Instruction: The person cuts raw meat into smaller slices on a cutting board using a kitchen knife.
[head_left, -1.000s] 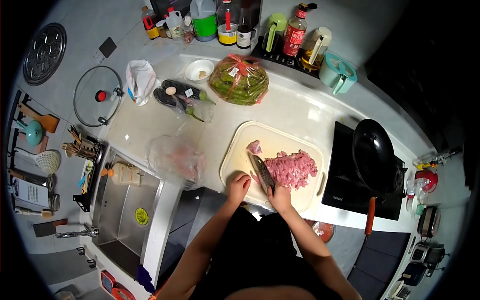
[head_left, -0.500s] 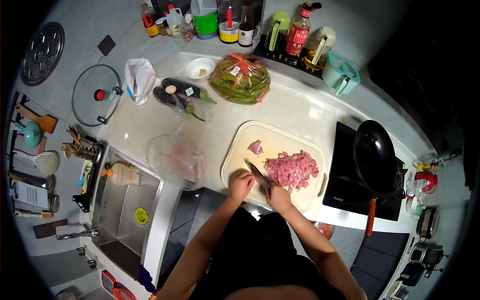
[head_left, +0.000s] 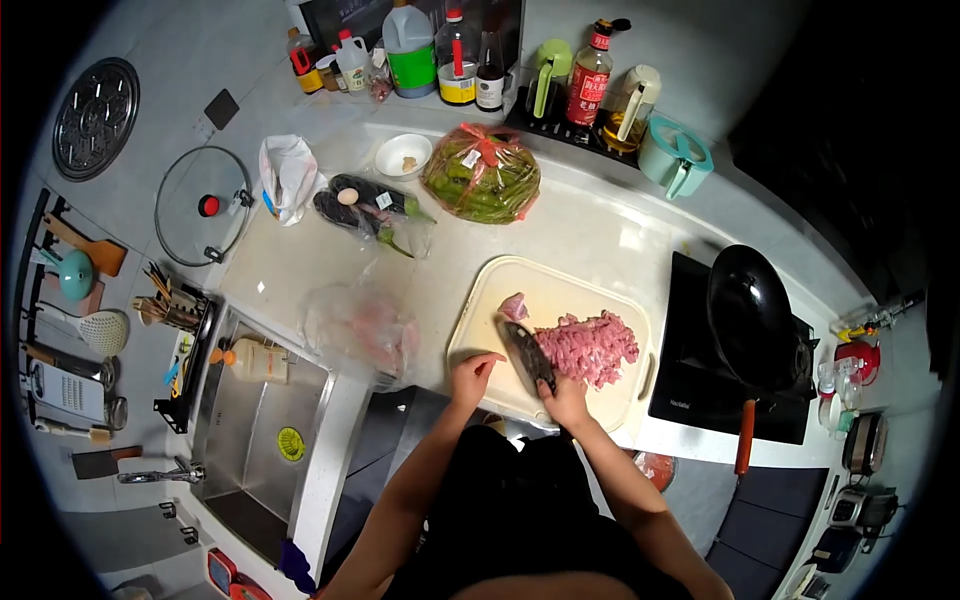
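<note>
In the head view, my right hand [head_left: 566, 402] is closed around the handle of a kitchen knife [head_left: 525, 355]. The dark blade, slightly blurred, points up and left over the cream cutting board [head_left: 485, 290], its tip close to a small piece of raw meat [head_left: 513, 307]. Right of the blade lies a heap of chopped raw meat [head_left: 595, 345]. My left hand [head_left: 474, 379] is at the board's lower left edge, holding nothing, with a finger stretched toward the knife and a gap to the thumb.
A plastic bag [head_left: 365, 330] lies left of the board, near the sink [head_left: 235, 420]. Behind are bagged eggplants [head_left: 365, 200], a white bowl [head_left: 403, 157] and a bag of green vegetables [head_left: 480, 180]. A black wok [head_left: 745, 315] stands on the stove to the right.
The knife blade has turned to show its broad side, its tip now nearer the small meat piece. My left hand has drawn slightly left, away from the blade. The whole view has shifted slightly.
</note>
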